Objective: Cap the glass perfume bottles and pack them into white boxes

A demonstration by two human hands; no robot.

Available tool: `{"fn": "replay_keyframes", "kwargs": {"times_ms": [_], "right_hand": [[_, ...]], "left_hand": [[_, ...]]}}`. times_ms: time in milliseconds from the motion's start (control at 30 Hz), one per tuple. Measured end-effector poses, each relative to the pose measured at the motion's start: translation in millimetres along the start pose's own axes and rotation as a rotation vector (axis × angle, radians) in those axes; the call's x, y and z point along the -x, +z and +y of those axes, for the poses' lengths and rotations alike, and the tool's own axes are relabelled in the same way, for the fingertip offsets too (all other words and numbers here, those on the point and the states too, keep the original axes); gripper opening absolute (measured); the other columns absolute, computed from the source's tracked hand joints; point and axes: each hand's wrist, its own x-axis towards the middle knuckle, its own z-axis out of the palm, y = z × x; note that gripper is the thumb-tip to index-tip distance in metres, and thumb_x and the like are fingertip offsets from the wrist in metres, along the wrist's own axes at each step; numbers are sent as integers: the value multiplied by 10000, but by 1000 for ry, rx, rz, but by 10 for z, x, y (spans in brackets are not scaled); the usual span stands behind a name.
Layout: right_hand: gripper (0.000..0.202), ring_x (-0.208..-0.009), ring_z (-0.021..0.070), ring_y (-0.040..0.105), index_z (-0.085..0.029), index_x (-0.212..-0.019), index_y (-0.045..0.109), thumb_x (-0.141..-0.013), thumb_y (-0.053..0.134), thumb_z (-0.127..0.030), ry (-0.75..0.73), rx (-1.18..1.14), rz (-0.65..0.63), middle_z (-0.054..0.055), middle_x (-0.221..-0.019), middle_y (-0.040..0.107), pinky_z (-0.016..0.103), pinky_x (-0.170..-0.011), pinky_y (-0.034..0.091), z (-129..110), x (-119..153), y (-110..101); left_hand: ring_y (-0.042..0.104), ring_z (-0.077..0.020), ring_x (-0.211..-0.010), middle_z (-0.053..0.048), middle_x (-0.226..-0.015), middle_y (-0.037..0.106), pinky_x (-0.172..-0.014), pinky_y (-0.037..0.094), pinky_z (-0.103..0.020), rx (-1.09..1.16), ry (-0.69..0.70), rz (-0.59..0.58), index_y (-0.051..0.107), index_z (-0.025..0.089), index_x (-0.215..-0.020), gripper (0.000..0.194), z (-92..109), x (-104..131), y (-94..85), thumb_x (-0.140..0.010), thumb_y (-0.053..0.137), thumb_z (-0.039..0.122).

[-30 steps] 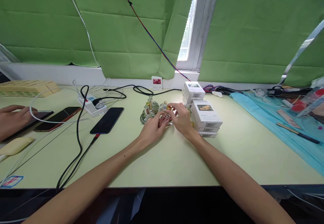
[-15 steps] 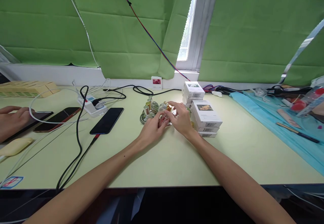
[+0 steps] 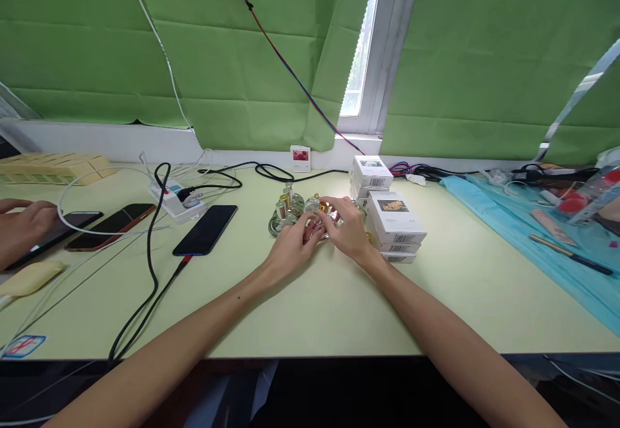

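At the middle of the table, my left hand (image 3: 292, 244) and my right hand (image 3: 347, 226) meet with fingertips pinched together. Between them is a small clear glass perfume bottle (image 3: 318, 219), mostly hidden by the fingers. A gold cap (image 3: 323, 206) shows beside the right fingertips; which bottle it belongs to I cannot tell. Just left of my hands stand several glass bottles (image 3: 289, 205) with silver and gold-green tops. Another round glass bottle (image 3: 312, 203) is right behind my fingers. Close to my right wrist rises a stack of white boxes (image 3: 396, 221) with flower pictures.
A second box stack (image 3: 371, 173) stands behind. To the left lie a black phone (image 3: 205, 230) on a cable, a power strip (image 3: 174, 202) and more phones. Another person's hand (image 3: 26, 228) touches a phone at far left. Blue plastic sheeting (image 3: 523, 241) covers the right side.
My hands stay almost in place, fingers still together at the bottle. At far left, the other person's hand has shifted slightly on the phone, and its screen now shows more light.
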Motion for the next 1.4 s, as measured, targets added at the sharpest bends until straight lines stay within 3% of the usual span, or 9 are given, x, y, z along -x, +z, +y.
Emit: {"fn": "replay_keyframes", "kwargs": {"times_ms": [533,767,967,1400], "right_hand": [[166,-906,229,602,-222,-1126,655,-968,613,-250,55,0,-24,67,-990,700,350,-768,503,8,9,20],[283,-916,232,616,-224,-1214,636,-943,654,-303,64,16,-22,74,-1026,706,367,-791,517,-11,10,-2],[331,-943,242,612,-238,-1272,630,-943,595,-223,2,-22,-61,71,-1073,734,401,-838,538,-19,11,-21],[236,-921,236,608,-232,-1166,661,-932,638,-219,23,-32,-45,56,-1015,738,383,-825,517,10,2,4]], "left_hand": [[549,-177,-557,38,-624,612,-587,359,-282,-15,5,2,588,220,-1262,354,6,0,-4,-997,503,439],[548,-179,-561,31,-630,605,-579,352,-280,-11,2,-4,587,215,-1249,344,7,3,-11,-993,499,427],[544,-182,-566,29,-632,601,-585,361,-285,-20,-11,-4,591,210,-1233,336,5,2,-15,-985,509,422],[562,-185,-568,28,-648,627,-597,364,-287,-23,-2,0,589,209,-1236,339,-1,-4,-5,-987,507,425]]}}
